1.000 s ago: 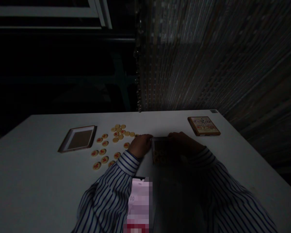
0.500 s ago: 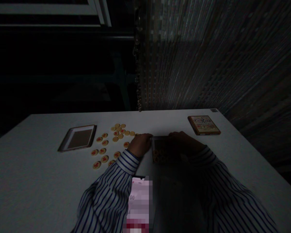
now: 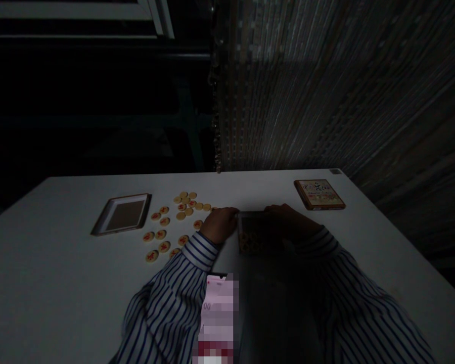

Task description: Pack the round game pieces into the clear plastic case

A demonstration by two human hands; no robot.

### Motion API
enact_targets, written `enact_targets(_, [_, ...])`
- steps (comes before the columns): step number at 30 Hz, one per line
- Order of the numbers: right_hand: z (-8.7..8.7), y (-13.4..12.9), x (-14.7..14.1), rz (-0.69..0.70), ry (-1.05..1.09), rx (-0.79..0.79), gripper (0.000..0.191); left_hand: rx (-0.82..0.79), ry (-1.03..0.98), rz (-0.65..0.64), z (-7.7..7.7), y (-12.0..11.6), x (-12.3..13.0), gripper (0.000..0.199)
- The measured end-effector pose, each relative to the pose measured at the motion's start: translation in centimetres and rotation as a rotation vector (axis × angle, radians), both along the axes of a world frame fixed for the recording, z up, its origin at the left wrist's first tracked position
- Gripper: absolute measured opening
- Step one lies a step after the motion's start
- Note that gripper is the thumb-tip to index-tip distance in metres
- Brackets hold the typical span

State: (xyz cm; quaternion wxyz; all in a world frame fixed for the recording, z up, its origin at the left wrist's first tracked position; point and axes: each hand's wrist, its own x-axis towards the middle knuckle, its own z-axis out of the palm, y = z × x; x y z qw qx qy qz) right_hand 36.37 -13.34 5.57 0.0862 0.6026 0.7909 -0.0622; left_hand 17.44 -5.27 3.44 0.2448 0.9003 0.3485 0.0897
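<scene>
Loose discs (image 3: pixel 164 246) lie on the tabletop (image 3: pixel 79 288), partly behind the left sleeve (image 3: pixel 167 298), near a phone (image 3: pixel 216 298). As before, left hand (image 3: pixel 219 225) and right hand (image 3: pixel 290 221) flank the shadowed box (image 3: pixel 247 222); their opening and grip one cannot tell.

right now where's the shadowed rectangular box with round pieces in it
In the head view, the shadowed rectangular box is on the white table, just right of centre, between the bare left hand and bare right hand.
</scene>
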Motion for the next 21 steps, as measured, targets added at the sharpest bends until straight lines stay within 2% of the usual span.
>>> enact_targets(3, [0.03, 0.00, -0.03, -0.023, 0.006, -0.018, 0.022, 0.036, -0.019, -0.039, -0.09, 0.07, -0.04, 0.033])
enact_targets(21, [-0.11, -0.10, 0.03, -0.014, 0.035, -0.022, 0.021, 0.040, -0.037, -0.051, -0.14, 0.15, -0.15, 0.032])
